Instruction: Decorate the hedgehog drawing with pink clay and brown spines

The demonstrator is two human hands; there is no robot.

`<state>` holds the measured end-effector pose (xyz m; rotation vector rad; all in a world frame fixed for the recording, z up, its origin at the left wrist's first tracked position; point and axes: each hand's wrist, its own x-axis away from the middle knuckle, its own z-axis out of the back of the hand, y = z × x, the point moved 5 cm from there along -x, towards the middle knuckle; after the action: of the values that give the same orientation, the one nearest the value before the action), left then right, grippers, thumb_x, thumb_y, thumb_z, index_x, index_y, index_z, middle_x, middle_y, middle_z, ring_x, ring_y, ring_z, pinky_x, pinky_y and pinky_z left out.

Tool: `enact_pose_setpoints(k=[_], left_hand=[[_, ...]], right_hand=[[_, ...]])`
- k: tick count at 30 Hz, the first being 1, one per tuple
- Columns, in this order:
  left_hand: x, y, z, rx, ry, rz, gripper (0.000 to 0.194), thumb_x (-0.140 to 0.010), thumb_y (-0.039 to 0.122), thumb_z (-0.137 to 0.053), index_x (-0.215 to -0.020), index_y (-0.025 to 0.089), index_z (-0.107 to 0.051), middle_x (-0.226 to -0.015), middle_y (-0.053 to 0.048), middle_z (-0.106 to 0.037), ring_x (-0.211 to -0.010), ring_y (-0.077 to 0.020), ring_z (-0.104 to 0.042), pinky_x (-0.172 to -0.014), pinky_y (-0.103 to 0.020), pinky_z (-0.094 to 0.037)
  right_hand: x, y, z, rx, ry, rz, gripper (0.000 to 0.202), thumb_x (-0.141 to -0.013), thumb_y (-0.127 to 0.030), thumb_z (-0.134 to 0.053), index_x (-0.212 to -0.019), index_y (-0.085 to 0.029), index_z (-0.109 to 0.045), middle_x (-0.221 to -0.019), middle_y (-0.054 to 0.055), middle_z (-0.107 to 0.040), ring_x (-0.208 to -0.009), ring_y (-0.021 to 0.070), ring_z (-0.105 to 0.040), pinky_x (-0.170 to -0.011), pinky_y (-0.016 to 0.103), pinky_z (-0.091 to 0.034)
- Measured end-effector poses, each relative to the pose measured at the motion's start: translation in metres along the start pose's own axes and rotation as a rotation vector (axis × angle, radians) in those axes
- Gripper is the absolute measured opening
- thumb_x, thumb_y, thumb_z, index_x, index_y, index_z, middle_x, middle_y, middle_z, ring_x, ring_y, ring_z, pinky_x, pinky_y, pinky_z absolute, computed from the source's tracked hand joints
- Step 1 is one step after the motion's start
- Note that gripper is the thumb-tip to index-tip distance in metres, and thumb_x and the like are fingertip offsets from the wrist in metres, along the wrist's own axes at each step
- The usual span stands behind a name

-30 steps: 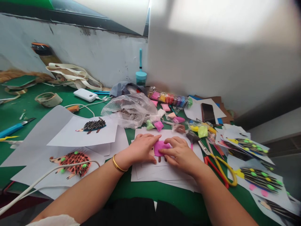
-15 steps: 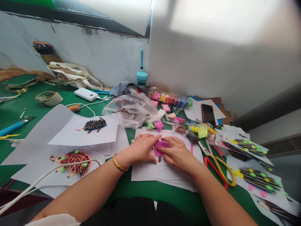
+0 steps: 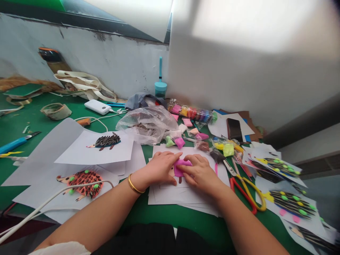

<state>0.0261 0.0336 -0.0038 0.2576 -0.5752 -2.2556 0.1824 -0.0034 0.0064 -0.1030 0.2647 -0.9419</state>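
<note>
A flat piece of magenta modelling clay (image 3: 181, 169) lies on the white paper (image 3: 162, 196) in front of me, joined to a pale clay face and small brown legs (image 3: 180, 180). My left hand (image 3: 162, 166) rests on the paper along the left of the clay, fingers stretched out and thumb apart. From the other side, my right hand (image 3: 199, 171) lies over the clay's right part, its fingers spread and fingertips touching the pink surface. Part of the clay is hidden under that hand.
Scissors with red and yellow handles (image 3: 247, 191) lie to the right, near finished hedgehog pictures (image 3: 289, 202). Behind are bagged clay lumps (image 3: 203, 145) and a plastic bag of seeds (image 3: 148, 124). On the left are more hedgehog pictures (image 3: 107, 141), a white cable (image 3: 63, 189) and a utility knife (image 3: 16, 144).
My right fingers have shifted slightly over the magenta clay. My left hand stays in nearly the same place, and the camera view has moved a little.
</note>
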Motion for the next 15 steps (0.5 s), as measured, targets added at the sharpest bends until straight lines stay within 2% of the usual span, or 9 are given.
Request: enact_pose_setpoints(k=[9, 11, 15], left_hand=[[-0.001, -0.002, 0.003, 0.026, 0.003, -0.008, 0.107, -0.061, 0.051, -0.084, -0.15, 0.027, -0.032, -0.137, -0.011, -0.058, -0.13, -0.0324, -0.048, -0.107, -0.048, -0.034], [0.0, -0.004, 0.007, 0.002, 0.028, -0.014, 0.094, -0.064, 0.052, -0.083, -0.144, 0.025, -0.042, -0.136, -0.011, -0.057, -0.127, -0.0314, -0.05, -0.106, -0.045, -0.036], [0.007, -0.005, 0.017, -0.165, 0.104, 0.024, 0.046, -0.076, 0.051, -0.075, -0.113, 0.024, -0.067, -0.114, -0.009, -0.062, -0.113, -0.0303, -0.054, -0.097, -0.042, -0.041]], right_hand=[[-0.003, 0.001, -0.009, -0.012, 0.012, -0.049, 0.038, -0.088, -0.027, -0.057, -0.126, -0.034, -0.065, -0.123, 0.009, -0.058, -0.112, 0.0284, -0.049, -0.098, 0.047, -0.039], [-0.003, 0.005, -0.01, -0.042, 0.02, -0.073, 0.044, -0.087, -0.024, -0.057, -0.13, -0.031, -0.062, -0.123, 0.01, -0.057, -0.113, 0.0283, -0.049, -0.099, 0.047, -0.04], [-0.002, 0.02, -0.014, -0.157, 0.034, -0.148, 0.054, -0.09, -0.018, -0.049, -0.143, -0.023, -0.049, -0.119, 0.011, -0.058, -0.112, 0.0263, -0.051, -0.099, 0.044, -0.044]])
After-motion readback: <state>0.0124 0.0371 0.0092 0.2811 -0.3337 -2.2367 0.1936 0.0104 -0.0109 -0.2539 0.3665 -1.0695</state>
